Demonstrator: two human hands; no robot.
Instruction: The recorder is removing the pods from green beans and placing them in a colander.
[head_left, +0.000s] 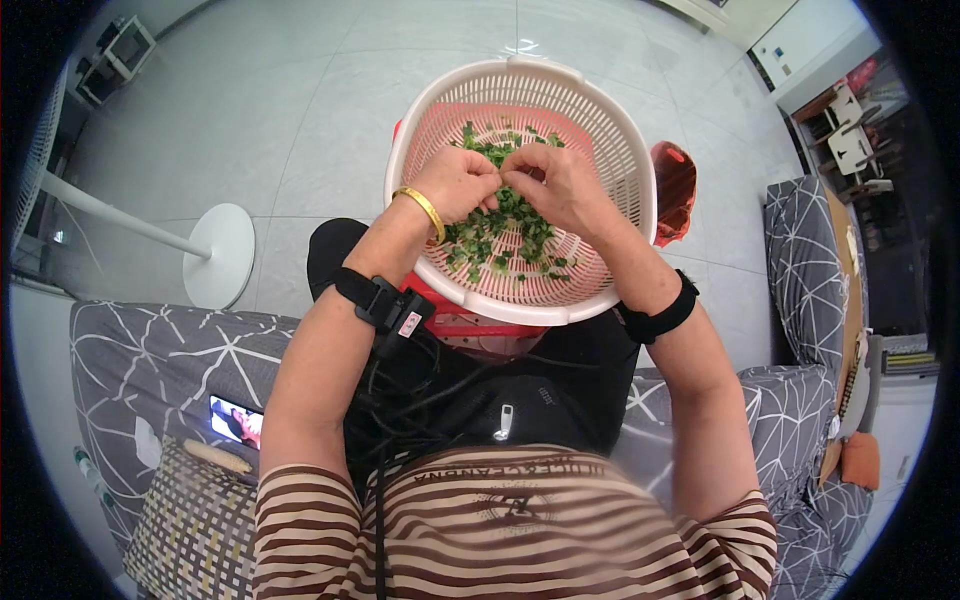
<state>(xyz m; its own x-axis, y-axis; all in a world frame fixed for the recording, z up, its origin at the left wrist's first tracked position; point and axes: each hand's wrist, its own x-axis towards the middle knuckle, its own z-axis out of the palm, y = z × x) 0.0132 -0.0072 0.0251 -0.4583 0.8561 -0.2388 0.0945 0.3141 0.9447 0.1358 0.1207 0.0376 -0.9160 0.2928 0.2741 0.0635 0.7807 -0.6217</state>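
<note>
A large pale plastic colander basket (634, 157) with slotted walls stands in front of me on something red. Chopped green leafy pieces (529, 232) lie heaped and scattered on its bottom. My left hand (455, 184), with a gold bangle at the wrist, is over the left part of the basket, thumb and fingertips pinched together. My right hand (559, 184) meets it from the right, thumb and forefinger also pinched, fingertips nearly touching the left ones. Whatever small piece may be between the fingertips is too small to make out.
A red plastic bag (675, 195) lies on the tiled floor right of the basket. The round white base (219, 255) of a standing fan is at the left. A lit phone (236, 421) and a woven-pattern cushion (191, 517) lie on the grey patterned sofa (180, 345).
</note>
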